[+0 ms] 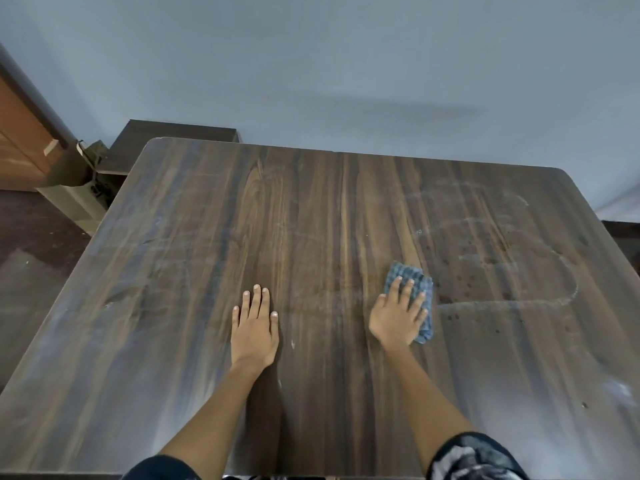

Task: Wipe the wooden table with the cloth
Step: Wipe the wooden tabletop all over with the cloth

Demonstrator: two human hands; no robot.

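A dark wooden table [311,209] with rounded corners fills most of the view. A folded blue checked cloth [410,273] lies on it right of centre. My right hand [398,311] presses flat on the cloth with straight, spread fingers, covering most of it. My left hand [255,323] rests flat on the bare wood left of the cloth, fingers straight. Pale dusty smears and curved wipe marks [568,271] show on the table's right side, with dark specks around them.
A grey-blue wall [346,64] stands close behind the table's far edge. At the far left are a low dark cabinet [173,133], an orange-brown door [20,143] and dark floor [31,244].
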